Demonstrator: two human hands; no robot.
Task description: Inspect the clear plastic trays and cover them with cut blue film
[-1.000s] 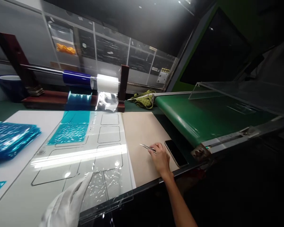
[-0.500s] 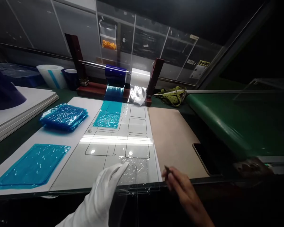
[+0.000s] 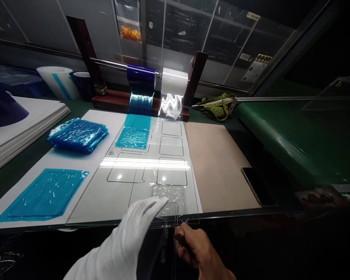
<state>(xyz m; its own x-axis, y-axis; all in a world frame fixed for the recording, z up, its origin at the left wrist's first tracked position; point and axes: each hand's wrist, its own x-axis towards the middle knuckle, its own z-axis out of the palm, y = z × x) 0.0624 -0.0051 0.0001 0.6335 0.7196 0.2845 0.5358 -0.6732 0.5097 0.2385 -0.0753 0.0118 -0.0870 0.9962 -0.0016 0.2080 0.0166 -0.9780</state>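
My left hand point(image 3: 134, 233), in a white glove, has its fingers closed on a clear sheet point(image 3: 170, 209) at the front edge of the table. The sheet sticks out past the edge, and clear bubbly film point(image 3: 175, 192) lies by its far end. My bare right hand point(image 3: 196, 247) is closed round a small dark tool point(image 3: 183, 242), close to the sheet's right side below the table edge. Beyond my hands lies a glass plate point(image 3: 99, 202) with black outlines, partly covered by blue film point(image 3: 134, 134).
At the left are a stack of blue film pieces point(image 3: 77, 134) and one flat blue piece point(image 3: 46, 192). Film rolls point(image 3: 141, 77) hang on a rod behind. Brown board point(image 3: 218, 167) and a phone point(image 3: 258, 186) lie right.
My right hand has moved left and down with the dark tool, up to the clear sheet. My left hand has shifted slightly right. The view has tilted down a little.
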